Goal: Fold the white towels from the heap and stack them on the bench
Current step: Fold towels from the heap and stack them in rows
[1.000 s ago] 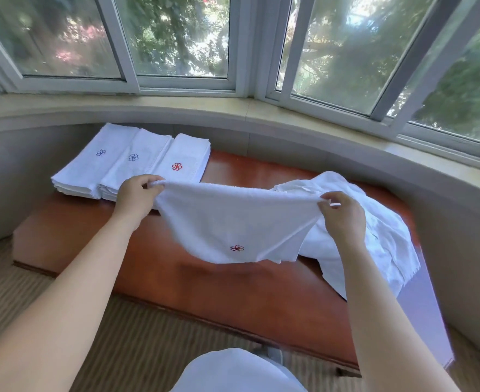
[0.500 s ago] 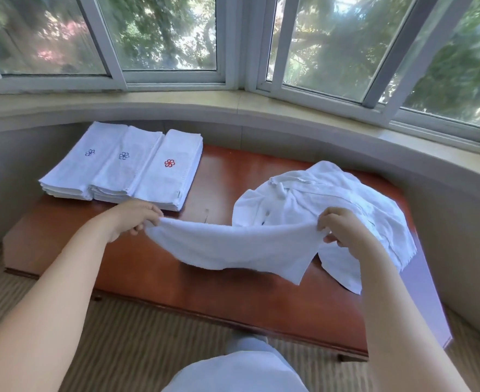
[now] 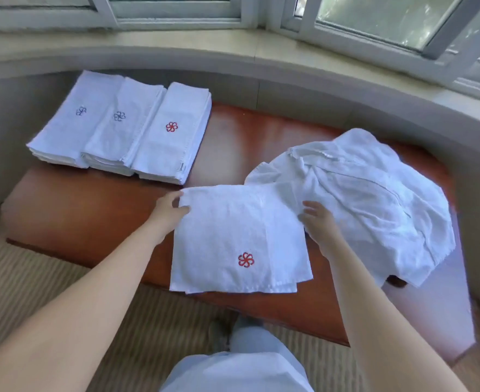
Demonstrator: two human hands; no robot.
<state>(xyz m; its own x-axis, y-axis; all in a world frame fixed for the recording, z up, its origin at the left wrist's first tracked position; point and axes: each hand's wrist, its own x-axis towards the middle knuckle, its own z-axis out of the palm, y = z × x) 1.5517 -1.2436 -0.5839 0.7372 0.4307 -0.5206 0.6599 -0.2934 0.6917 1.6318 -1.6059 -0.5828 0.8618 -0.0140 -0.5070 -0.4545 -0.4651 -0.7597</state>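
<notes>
three folded towel stacks point(image 3: 120, 128), one spread towel point(image 3: 238, 239), one towel heap point(image 3: 368, 199), one bench point(image 3: 91, 216)

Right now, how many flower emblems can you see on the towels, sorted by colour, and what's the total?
Red flower emblems: 2, one on the rightmost folded stack and one on the towel being folded.
Dark blue flower emblems: 2, on the left stack and the middle stack.
Total: 4. None shows on the heap.

Both bare forearms are stretched forward and slightly inward, the left hand point(image 3: 168, 212) being held with thumb and fingers pinched together at its tips, while the right hand point(image 3: 316, 222) is turned palm down with its fingers loosely bent and spread.
</notes>
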